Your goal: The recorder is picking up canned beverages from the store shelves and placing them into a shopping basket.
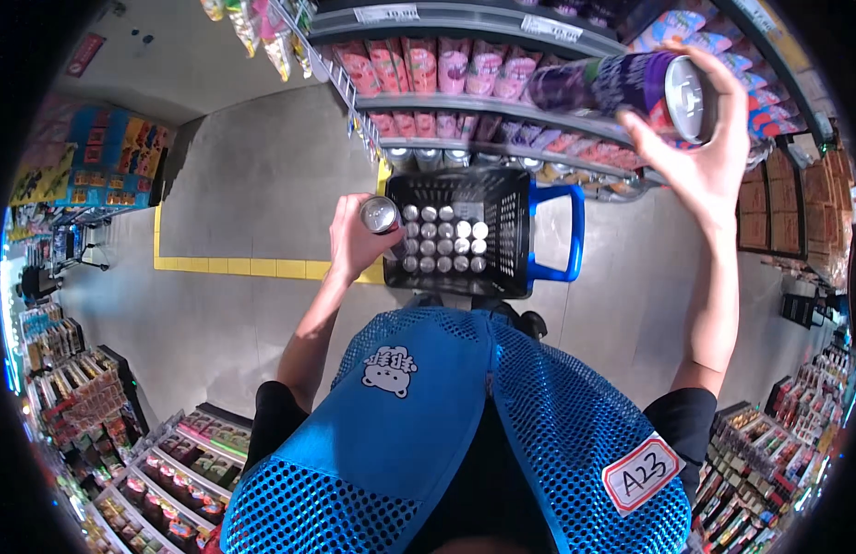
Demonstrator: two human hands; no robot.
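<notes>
My left hand (349, 235) is wrapped round a drink can (380, 214), held top up over the left rim of the black shopping basket (511, 222). Inside the basket stand several cans (445, 246) in rows, their silver tops facing up. Stretched out at the upper right, my right hand (700, 171) grips a tall purple can (635, 85) with thumb and fingers. That can lies sideways in front of the shelf, its silver top towards the right, and its far end is blurred.
Shelves (409, 106) hold rows of pink and purple cans and pouches. A blue handle (575, 233) sticks out from the basket's right side. Yellow tape (262, 268) marks the grey floor. Brown cartons (783, 203) stand at the right, and a blue display (100, 152) at the left.
</notes>
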